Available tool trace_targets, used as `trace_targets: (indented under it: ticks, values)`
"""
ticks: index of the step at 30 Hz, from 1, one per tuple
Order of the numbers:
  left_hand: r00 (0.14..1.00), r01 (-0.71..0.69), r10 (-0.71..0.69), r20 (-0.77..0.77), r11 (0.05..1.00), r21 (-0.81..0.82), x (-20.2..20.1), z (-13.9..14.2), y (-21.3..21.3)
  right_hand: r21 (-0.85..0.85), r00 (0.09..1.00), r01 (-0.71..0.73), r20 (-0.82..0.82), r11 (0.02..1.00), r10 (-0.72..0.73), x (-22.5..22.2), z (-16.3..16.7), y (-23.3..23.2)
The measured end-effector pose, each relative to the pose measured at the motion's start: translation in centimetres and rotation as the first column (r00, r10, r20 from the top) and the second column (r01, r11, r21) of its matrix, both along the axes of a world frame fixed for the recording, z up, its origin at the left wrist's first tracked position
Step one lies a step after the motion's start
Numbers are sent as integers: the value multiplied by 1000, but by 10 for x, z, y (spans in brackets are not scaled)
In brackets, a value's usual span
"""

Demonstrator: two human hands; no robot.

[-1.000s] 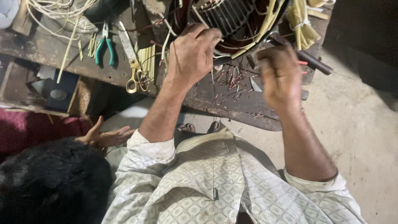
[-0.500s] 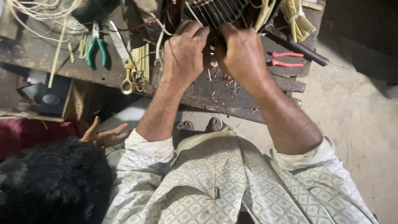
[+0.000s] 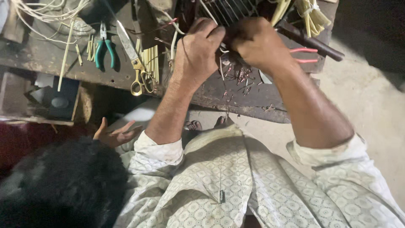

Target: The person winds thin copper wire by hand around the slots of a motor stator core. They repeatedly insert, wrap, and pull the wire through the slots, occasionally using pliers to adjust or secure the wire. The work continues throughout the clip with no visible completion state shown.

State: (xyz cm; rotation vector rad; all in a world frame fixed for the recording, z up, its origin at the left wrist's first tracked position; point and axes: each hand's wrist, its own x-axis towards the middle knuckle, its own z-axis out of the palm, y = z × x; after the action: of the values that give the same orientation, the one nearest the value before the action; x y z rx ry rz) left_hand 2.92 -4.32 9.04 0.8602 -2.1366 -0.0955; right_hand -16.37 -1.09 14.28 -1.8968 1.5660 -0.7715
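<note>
Both my hands meet at the near edge of a motor stator [image 3: 236, 10] with dark slots and wire windings at the top of the head view. My left hand [image 3: 198, 50] is curled with its fingers pressed against the stator's wires. My right hand [image 3: 257, 44] is closed beside it, fingertips touching the same spot; what it pinches is hidden. Bits of reddish copper wire [image 3: 240, 78] lie on the bench just under my hands.
On the dark wooden bench [image 3: 236, 99] lie scissors with yellow handles [image 3: 137, 63], green-handled pliers [image 3: 103, 46], red-handled pliers [image 3: 303, 55], a dark bar [image 3: 312, 42] and pale sleeve sticks [image 3: 149, 61]. Another person's dark hair [image 3: 59, 185] and open hand [image 3: 116, 135] are at lower left.
My right hand came in from the right and joined my left hand at the stator; the red-handled pliers now lie uncovered on the bench. The view shifted slightly.
</note>
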Motion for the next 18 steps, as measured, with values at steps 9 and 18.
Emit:
trace_targets:
  ticks: [9, 18]
  values:
    - [998, 52, -49, -47, 997, 60, 2, -9, -2, 575, 964, 172, 66, 800, -256, -46, -9, 33]
    - [997, 69, -69, -28, 997, 17, 0, -1, 1, 424, 893, -54, 425, 904, -145, -16, -25, -13]
